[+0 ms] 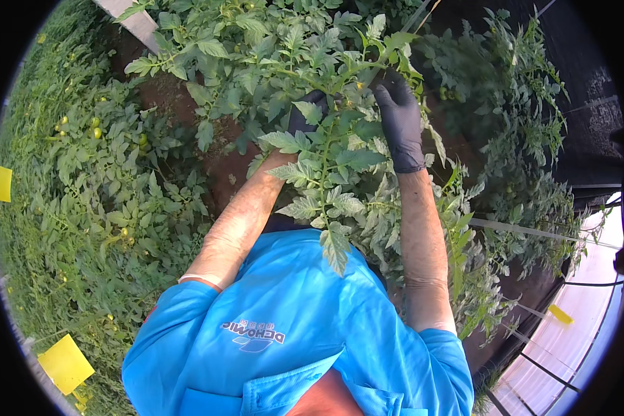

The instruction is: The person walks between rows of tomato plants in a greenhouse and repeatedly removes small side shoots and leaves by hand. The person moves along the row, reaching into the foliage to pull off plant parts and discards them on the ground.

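Note:
Both my hands wear dark gloves and reach into a leafy tomato plant (325, 171) before me. My left hand (308, 112) is partly hidden by leaves beside the stems; what its fingers hold, if anything, does not show. My right hand (399, 117) is raised at the plant's right side, its fingers bent near an upper stem (366, 66). Its fingertips blur into dark shade, so a grip cannot be made out. A small yellow flower (360, 85) shows between the hands. One long compound leaf hangs down over my blue shirt.
Dense tomato rows stand at left, with green tomatoes (97, 132), and at right. Yellow cards (66, 364) hang at the left edge and lower right. A pale post (135, 23) rises at upper left. A white cord (525, 230) crosses the right row beside dark sheeting (585, 104). Brown soil (229, 166) lies between rows.

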`<action>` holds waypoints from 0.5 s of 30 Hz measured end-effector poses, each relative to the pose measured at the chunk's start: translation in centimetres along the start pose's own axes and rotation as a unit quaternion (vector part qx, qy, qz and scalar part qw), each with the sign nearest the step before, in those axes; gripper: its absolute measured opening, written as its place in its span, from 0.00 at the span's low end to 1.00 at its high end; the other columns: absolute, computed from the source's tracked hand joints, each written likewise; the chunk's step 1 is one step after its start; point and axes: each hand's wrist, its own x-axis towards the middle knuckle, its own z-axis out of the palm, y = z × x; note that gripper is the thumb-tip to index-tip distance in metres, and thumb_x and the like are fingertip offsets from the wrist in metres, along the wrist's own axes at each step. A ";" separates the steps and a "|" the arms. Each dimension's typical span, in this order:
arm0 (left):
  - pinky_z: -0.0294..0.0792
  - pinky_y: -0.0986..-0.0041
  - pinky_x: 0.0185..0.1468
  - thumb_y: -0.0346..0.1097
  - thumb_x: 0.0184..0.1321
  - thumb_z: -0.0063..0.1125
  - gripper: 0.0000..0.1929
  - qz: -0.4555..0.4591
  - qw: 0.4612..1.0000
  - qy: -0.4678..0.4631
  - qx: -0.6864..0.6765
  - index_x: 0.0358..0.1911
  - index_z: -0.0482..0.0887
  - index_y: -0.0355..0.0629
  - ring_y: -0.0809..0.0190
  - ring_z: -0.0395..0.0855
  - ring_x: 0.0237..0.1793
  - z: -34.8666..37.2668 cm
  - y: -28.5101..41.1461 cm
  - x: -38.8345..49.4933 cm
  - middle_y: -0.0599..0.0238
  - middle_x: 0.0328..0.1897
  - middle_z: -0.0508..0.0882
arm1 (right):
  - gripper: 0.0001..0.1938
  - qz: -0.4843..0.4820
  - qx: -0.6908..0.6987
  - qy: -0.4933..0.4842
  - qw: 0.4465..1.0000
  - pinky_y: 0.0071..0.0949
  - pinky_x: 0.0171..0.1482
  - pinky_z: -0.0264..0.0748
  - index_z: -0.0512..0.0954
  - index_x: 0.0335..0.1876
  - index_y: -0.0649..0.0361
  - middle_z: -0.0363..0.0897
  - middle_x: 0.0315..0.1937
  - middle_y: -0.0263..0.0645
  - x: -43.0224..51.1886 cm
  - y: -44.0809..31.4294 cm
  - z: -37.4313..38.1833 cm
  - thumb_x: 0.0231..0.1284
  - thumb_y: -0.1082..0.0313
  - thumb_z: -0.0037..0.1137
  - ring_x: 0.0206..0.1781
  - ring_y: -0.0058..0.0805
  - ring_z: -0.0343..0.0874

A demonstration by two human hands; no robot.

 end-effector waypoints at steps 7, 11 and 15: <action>0.75 0.75 0.57 0.35 0.73 0.59 0.17 -0.022 0.994 -0.070 -0.081 0.61 0.81 0.37 0.65 0.84 0.52 0.1 -1.2 3.4 0.63 0.56 0.86 | 0.22 0.096 0.043 -0.025 0.994 0.26 0.64 0.74 0.76 0.66 0.67 0.84 0.58 0.41 0.4 3.7 0.6 0.72 0.65 0.64 0.59 0.27 0.81; 0.74 0.75 0.47 0.37 0.74 0.59 0.12 -0.093 0.974 -0.005 -0.205 0.52 0.85 0.38 0.68 0.84 0.43 1.3 -1.4 3.7 0.67 0.44 0.89 | 0.18 0.100 0.028 -0.009 0.995 0.26 0.60 0.75 0.81 0.60 0.64 0.87 0.51 0.36 -0.7 3.3 0.5 0.70 0.63 0.66 0.55 0.24 0.83; 0.75 0.73 0.45 0.36 0.74 0.59 0.13 -0.204 0.930 -0.003 -0.305 0.55 0.81 0.39 0.67 0.84 0.39 1.3 -0.7 3.2 0.66 0.46 0.88 | 0.14 0.035 -0.145 -0.023 0.989 0.28 0.61 0.76 0.82 0.59 0.63 0.88 0.52 0.37 -2.4 0.3 1.5 0.73 0.67 0.60 0.54 0.25 0.84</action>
